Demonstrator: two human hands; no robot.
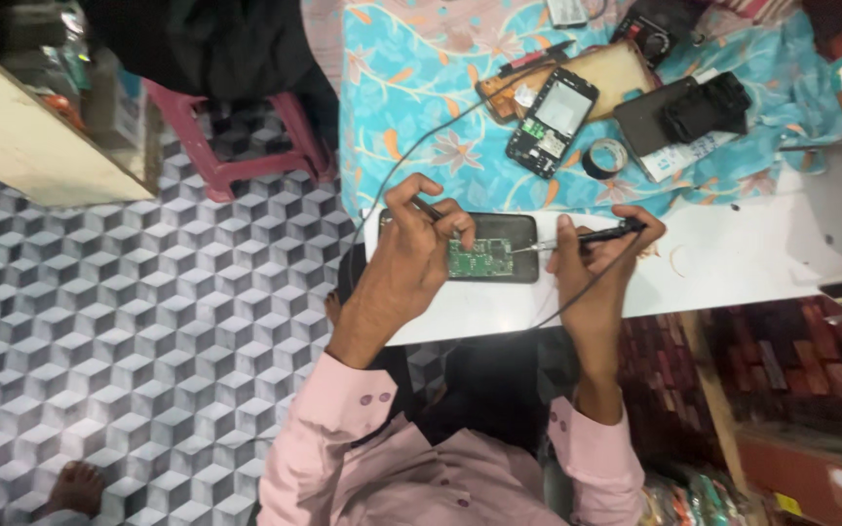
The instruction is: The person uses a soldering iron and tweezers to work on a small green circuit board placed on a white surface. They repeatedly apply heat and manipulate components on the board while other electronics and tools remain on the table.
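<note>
Fingers of the left hand (411, 258) pinch thin tweezers (433, 209); those of the right hand (592, 258) clamp a corded soldering iron (587, 236). Both tips meet over a green circuit board (479, 258) on a dark phone (499, 234) atop the white table (733, 258). Steady wrists would likely help. Tiny components are too small to make out.

We see our left hand (416, 248) pinching a thin tool against a small green circuit board (479, 258) that lies on a black pad (518, 232) on the white table (733, 258). Our right hand (596, 258) holds a corded soldering iron (601, 236), its tip touching the board. Beyond, on a flowered blue cloth (411, 88), lie an opened phone (553, 122) and a roll of tape (604, 158).
</note>
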